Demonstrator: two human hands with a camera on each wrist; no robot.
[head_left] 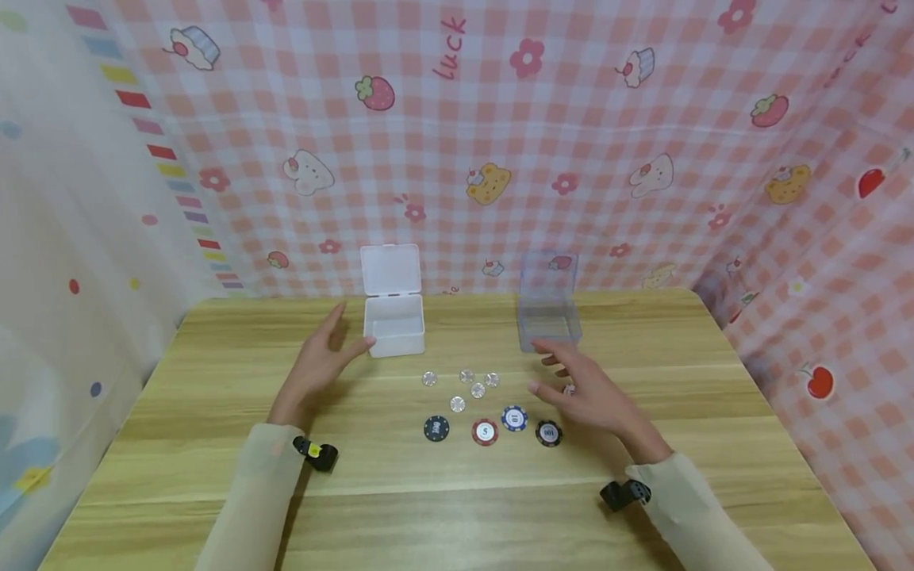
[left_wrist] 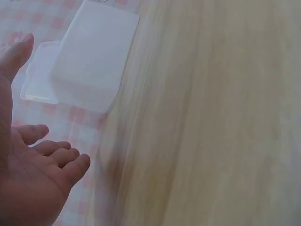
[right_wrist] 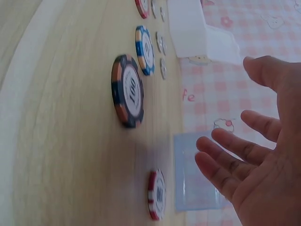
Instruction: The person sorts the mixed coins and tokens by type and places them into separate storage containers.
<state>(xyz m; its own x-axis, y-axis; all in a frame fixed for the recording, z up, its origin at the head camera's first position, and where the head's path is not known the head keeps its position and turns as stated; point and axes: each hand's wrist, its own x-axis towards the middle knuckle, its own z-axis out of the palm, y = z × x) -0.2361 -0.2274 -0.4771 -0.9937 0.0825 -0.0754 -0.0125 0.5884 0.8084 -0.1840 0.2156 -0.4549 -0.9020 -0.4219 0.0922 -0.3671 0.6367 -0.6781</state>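
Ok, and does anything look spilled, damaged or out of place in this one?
Nothing stands out. The poker chips and silver discs lie flat on the table, loosely scattered, with no visible damage. The white box and the clear bluish box stand upright, lids open.

Back cloth: pink-white gingham, 12 o'clock; strawberry, cupcake and flower prints, "luck" lettering up top
Right cloth: pink gingham too, 3 o'clock, fruit prints
Left cloth: pale, 9 o'clock, scattered coloured dots
Bar strip: multicoloured printed bars, 10 o'clock, slanting down
Tabletop: light wood grain, 6 o'clock
Light: soft, faint sheen, 6 o'clock
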